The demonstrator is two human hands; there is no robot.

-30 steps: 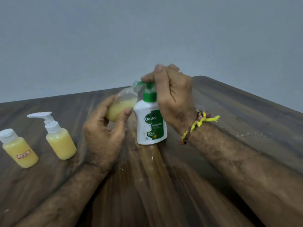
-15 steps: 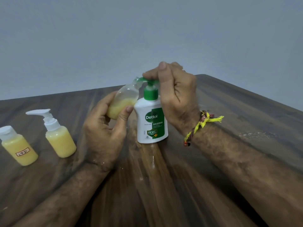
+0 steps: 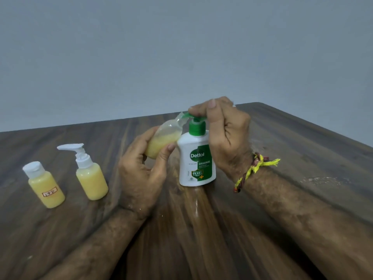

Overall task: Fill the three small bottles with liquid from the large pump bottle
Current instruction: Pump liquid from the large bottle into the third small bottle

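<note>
Left hand (image 3: 141, 174) fingers curl around a tilted small bottle (image 3: 161, 141), its mouth at the nozzle. Right hand (image 3: 226, 136) fingers press together atop the pump bottle (image 3: 196, 164).

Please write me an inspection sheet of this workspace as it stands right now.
Surface: dark wooden table, pale smears near its right edge.
Job's things: white pump bottle upright; open small bottle tilted, its mouth at the green spout, partly filled with yellow liquid; capped bottle and small pump-top bottle standing full at left.
Clutter: nothing seen.
Grippers: left hand holds the open small bottle; right hand wraps the pump head, with the thumb on top; thread band on that wrist.
Cables: nothing seen.
Surroundings: plain grey wall.
</note>
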